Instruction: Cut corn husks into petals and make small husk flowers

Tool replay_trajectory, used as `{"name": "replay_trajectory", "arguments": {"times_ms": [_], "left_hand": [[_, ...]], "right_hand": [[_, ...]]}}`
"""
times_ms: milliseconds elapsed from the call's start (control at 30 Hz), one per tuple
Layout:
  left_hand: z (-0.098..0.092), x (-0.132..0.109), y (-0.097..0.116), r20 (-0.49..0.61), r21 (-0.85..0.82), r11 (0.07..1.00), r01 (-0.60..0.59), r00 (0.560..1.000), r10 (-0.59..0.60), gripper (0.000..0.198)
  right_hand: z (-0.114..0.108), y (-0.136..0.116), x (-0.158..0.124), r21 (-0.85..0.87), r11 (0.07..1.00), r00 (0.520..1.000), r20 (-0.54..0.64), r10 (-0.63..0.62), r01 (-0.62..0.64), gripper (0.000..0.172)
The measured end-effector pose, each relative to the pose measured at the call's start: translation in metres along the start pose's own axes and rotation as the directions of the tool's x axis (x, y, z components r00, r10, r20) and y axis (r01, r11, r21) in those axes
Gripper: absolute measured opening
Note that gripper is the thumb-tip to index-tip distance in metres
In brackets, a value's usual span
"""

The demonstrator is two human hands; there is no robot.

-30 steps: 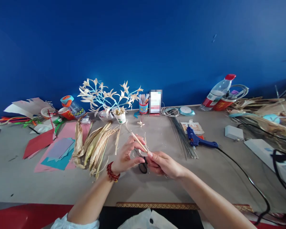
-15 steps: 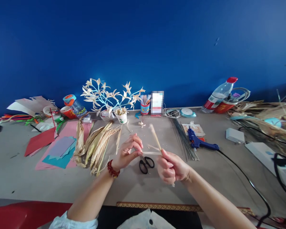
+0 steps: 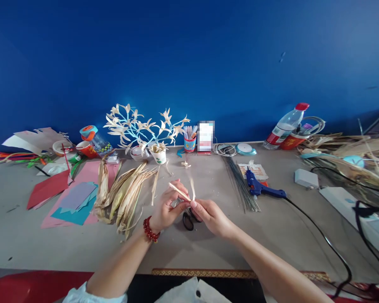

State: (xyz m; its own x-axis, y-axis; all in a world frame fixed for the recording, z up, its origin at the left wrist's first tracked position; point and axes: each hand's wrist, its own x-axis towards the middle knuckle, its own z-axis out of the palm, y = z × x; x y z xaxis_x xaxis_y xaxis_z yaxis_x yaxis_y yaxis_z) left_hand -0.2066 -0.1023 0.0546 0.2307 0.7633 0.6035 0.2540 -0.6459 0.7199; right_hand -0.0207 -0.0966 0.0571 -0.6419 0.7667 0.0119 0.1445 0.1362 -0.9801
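Rejoining above the scissors (image 3: 188,221): left hand (image 3: 166,210), fingers nearly closed on the pale stick (image 3: 177,190); right hand (image 3: 216,217) pinching its lower end; two-handed control returns.

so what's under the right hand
Black-handled scissors: one finger loop shows clearly, the other is partly covered by the right hand. Anything fully beneath that hand can't be seen.
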Motion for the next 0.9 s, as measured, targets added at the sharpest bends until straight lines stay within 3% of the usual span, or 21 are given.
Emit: {"name": "replay_trajectory", "arguments": {"times_ms": [100, 167, 367, 467, 567, 633, 667, 733, 767, 800, 867, 900], "left_hand": [[-0.001, 0.001, -0.002, 0.006, -0.009, 0.999, -0.04, 0.999, 0.04, 0.006], [-0.002, 0.002, -0.004, 0.0, -0.021, 0.998, -0.056, 0.998, 0.056, 0.009], [-0.008, 0.007, -0.01, -0.02, -0.067, 0.997, -0.03, 0.999, 0.028, 0.011], [-0.011, 0.007, -0.014, -0.019, -0.11, 0.994, 0.018, 1.0, -0.02, 0.015], [-0.011, 0.006, -0.017, -0.024, -0.181, 0.98, 0.083, 0.996, -0.089, 0.017], [-0.01, 0.004, -0.019, -0.048, -0.278, 0.949, 0.152, 0.984, -0.172, 0.017], [-0.008, 0.002, -0.02, -0.063, -0.338, 0.921, 0.191, 0.972, -0.225, 0.016], [-0.004, -0.002, -0.022, -0.076, -0.45, 0.853, 0.265, 0.94, -0.333, 0.016], [-0.002, -0.004, -0.022, -0.073, -0.492, 0.817, 0.299, 0.922, -0.381, 0.016], [0.001, -0.006, -0.022, -0.066, -0.529, 0.782, 0.328, 0.904, -0.423, 0.016], [0.005, -0.009, -0.022, -0.06, -0.604, 0.712, 0.358, 0.871, -0.488, 0.015], [0.006, -0.01, -0.021, -0.064, -0.645, 0.675, 0.359, 0.854, -0.516, 0.013]], "right_hand": [[-0.003, -0.004, -0.001, 0.272, 0.955, 0.989, 0.121, 0.085, -0.116, 0.055], [-0.005, -0.009, -0.003, 0.473, 0.851, 0.961, 0.248, 0.12, -0.228, 0.055], [-0.016, -0.006, -0.009, 0.745, 0.575, 0.895, 0.443, -0.048, -0.338, 0.055], [-0.027, 0.006, -0.014, 0.805, 0.519, 0.884, 0.432, -0.179, -0.288, 0.059], [-0.047, 0.012, -0.015, 0.818, 0.571, 0.959, 0.214, -0.188, -0.071, 0.065], [-0.061, 0.01, -0.01, 0.716, 0.693, 0.996, -0.057, -0.064, 0.086, 0.064], [-0.068, 0.009, -0.005, 0.612, 0.782, 0.982, -0.191, 0.005, 0.115, 0.061], [-0.077, 0.011, 0.006, 0.279, 0.96, 0.916, -0.393, 0.085, 0.031, 0.047], [-0.08, 0.014, 0.011, 0.05, 0.996, 0.875, -0.475, 0.09, -0.076, 0.038], [-0.082, 0.019, 0.016, -0.182, 0.961, 0.85, -0.52, 0.086, -0.209, 0.032], [-0.084, 0.03, 0.022, -0.502, 0.754, 0.834, -0.542, 0.108, -0.424, 0.035], [-0.085, 0.035, 0.022, -0.599, 0.647, 0.839, -0.53, 0.12, -0.471, 0.039]]}}
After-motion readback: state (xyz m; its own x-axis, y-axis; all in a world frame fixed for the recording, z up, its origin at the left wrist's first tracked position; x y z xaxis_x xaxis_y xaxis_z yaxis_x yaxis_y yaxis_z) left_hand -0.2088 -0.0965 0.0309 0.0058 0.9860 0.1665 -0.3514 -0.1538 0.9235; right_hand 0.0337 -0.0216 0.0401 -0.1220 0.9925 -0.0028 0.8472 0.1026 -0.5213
